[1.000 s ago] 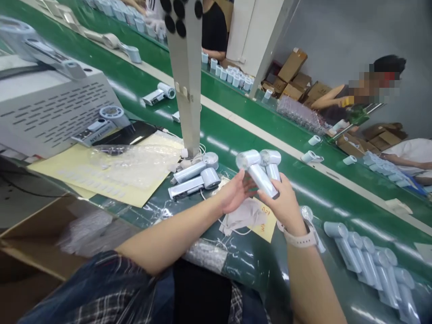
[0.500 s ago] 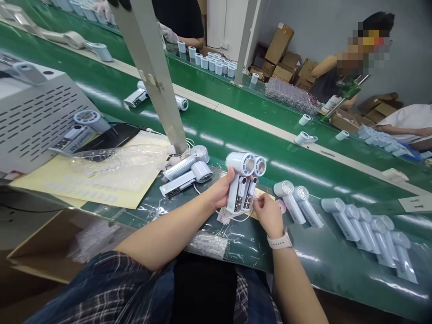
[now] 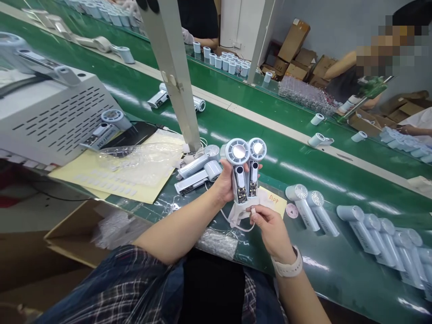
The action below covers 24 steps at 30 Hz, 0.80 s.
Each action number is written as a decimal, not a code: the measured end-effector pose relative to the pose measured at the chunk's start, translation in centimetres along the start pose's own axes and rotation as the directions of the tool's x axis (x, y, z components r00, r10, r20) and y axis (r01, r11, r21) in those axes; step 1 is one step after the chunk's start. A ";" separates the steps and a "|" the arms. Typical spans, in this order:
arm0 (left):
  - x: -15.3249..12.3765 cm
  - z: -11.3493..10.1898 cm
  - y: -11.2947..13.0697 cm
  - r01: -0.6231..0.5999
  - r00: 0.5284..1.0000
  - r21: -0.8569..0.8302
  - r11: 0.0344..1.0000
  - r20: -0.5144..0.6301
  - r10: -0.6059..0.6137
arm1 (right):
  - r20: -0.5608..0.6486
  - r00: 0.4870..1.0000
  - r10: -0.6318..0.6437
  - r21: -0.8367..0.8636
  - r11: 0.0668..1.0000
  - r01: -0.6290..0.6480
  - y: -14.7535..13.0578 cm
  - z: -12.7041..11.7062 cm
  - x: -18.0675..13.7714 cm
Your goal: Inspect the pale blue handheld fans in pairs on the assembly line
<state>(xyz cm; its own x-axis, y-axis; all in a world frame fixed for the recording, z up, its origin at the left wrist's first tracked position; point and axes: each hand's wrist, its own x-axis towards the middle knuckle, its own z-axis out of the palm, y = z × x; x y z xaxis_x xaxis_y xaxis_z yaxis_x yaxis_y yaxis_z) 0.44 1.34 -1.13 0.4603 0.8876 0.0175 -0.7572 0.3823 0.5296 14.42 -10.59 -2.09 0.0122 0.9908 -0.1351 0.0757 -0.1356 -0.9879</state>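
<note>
My left hand (image 3: 224,182) grips two small pale-blue handheld fans (image 3: 243,168) side by side, held upright with their round heads on top and their open handle fronts facing me. My right hand (image 3: 272,227) sits just below the fans' bases, its fingertips pinching a white cable plug (image 3: 252,210). A watch with a light strap is on that wrist. Both hands hover over the near edge of the green bench (image 3: 313,265).
Two more fans (image 3: 197,172) lie left of my hands by a grey post (image 3: 175,72). A row of several fans (image 3: 371,229) lies to the right. A yellow sheet with clear film (image 3: 128,168), a grey machine (image 3: 50,117), an open carton (image 3: 84,231) and other people beyond the conveyor surround me.
Over the last second the two fans passed from my right hand to my left and were turned upright. My right hand dropped below them and took the white plug.
</note>
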 end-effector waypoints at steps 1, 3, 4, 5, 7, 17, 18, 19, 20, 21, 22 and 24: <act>-0.1 0.1 0.0 -0.010 1.000 0.007 1.000 0.008 0.010 | 0.037 0.999 -0.010 0.023 1.000 0.009 -0.2 0.4 0.0; -0.2 0.3 0.0 -0.023 1.000 0.034 0.999 0.019 0.022 | 0.054 0.998 -0.036 0.028 0.999 0.035 -0.6 1.3 0.0; -0.3 0.5 0.1 -0.026 0.999 0.048 0.998 0.022 0.025 | 0.040 0.998 -0.042 0.022 0.999 0.041 -0.7 1.8 0.0; -0.3 0.6 0.1 -0.027 0.999 0.060 0.998 0.024 0.026 | 0.018 0.999 -0.042 0.020 0.999 0.041 -0.8 2.2 -0.1; -0.4 0.7 0.2 -0.033 0.999 0.076 0.997 0.023 0.031 | -0.028 0.999 -0.032 0.047 0.998 0.033 -0.7 3.1 -0.3; -0.8 0.6 -0.5 -0.140 0.990 0.124 0.982 0.021 0.139 | -0.080 0.991 -0.107 0.103 0.988 0.115 -0.3 4.6 -0.8; -0.8 0.8 -0.4 -0.145 0.989 0.080 0.986 0.013 0.145 | -0.066 0.986 -0.153 0.025 0.988 0.155 -0.5 4.4 -0.8; -0.8 1.0 -0.3 -0.144 0.990 0.028 0.989 -0.001 0.144 | -0.051 0.977 -0.206 -0.041 0.978 0.204 -0.6 4.2 -0.8; -0.7 1.1 -0.1 -0.135 0.991 -0.022 0.991 -0.020 0.134 | -0.039 0.966 -0.254 -0.086 0.964 0.250 -0.8 4.1 -0.8; -0.7 1.3 0.1 -0.123 0.992 -0.062 0.991 -0.039 0.120 | -0.039 0.956 -0.292 -0.107 0.952 0.286 -0.8 4.0 -0.8; -0.7 1.4 0.3 -0.107 0.993 -0.088 0.990 -0.049 0.103 | -0.050 0.949 -0.310 -0.111 0.946 0.303 -0.9 4.0 -0.8; -0.7 1.5 0.7 -0.086 0.996 -0.105 0.991 -0.033 0.083 | -0.095 0.956 -0.278 -0.094 0.958 0.270 -0.9 3.9 -0.7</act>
<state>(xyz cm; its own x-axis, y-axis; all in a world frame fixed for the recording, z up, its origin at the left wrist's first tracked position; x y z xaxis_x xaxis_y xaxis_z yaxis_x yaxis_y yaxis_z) 0.32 0.55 0.50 0.3802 0.9243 0.0340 -0.8387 0.3291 0.4339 10.45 -11.11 -1.41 0.0853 0.9845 0.1530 0.1693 0.1370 -0.9760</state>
